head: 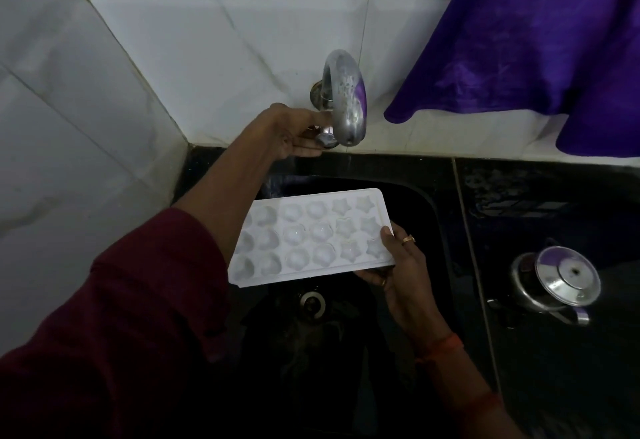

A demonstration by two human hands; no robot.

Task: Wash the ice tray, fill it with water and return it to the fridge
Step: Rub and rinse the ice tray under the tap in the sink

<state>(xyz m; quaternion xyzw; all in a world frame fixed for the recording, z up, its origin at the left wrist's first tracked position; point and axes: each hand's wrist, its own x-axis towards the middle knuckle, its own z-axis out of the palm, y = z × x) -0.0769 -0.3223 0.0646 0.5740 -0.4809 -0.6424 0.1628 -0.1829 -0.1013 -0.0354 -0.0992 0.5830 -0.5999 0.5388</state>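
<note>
Left hand [298, 133] closes its fingers around the tap [343, 99] knob on the tiled wall. Right hand [398, 265] grips the ice tray [308, 237] by its end, level over the black sink [426, 203]; a steel lid [561, 279] sits on the worktop [554, 196].

— What can't you make out from here?
— My left forearm [214, 196] covers the ice tray [311, 237]'s left end. The purple cloth [536, 40] runs off the top and right edges.
— Water in the cavities?
— I can't tell; too dim.
</note>
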